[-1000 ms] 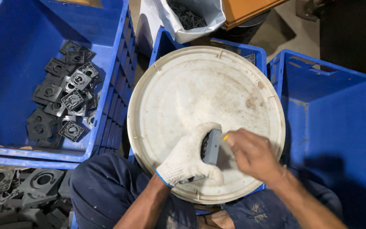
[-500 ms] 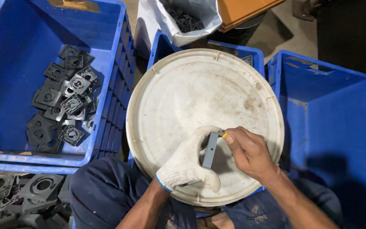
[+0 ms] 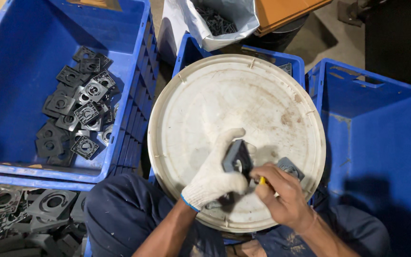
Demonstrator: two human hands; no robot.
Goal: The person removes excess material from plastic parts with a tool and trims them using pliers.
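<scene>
Now, from large to small:
Crates: blue crate (image 3: 20,71) at 10 o'clock with loose dark plates (image 3: 77,119); empty one (image 3: 381,143) at 3 o'clock.
Lid (image 3: 224,104): round, white, centre.
Left hand (image 3: 215,178): gloved, fingers curled around part.
Right hand (image 3: 284,197): bare, fingers pinching a yellow-tipped tool (image 3: 261,180).
Part (image 3: 236,157): dark square plate, on edge at 6 o'clock on lid; likely light, stiff; grip its edges.

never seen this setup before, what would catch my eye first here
The big round white lid in the middle, laid over a blue crate. Above its near edge a gloved left hand holds a dark square part while the bare right hand works at it. The blue bin at left holds similar parts.
</scene>
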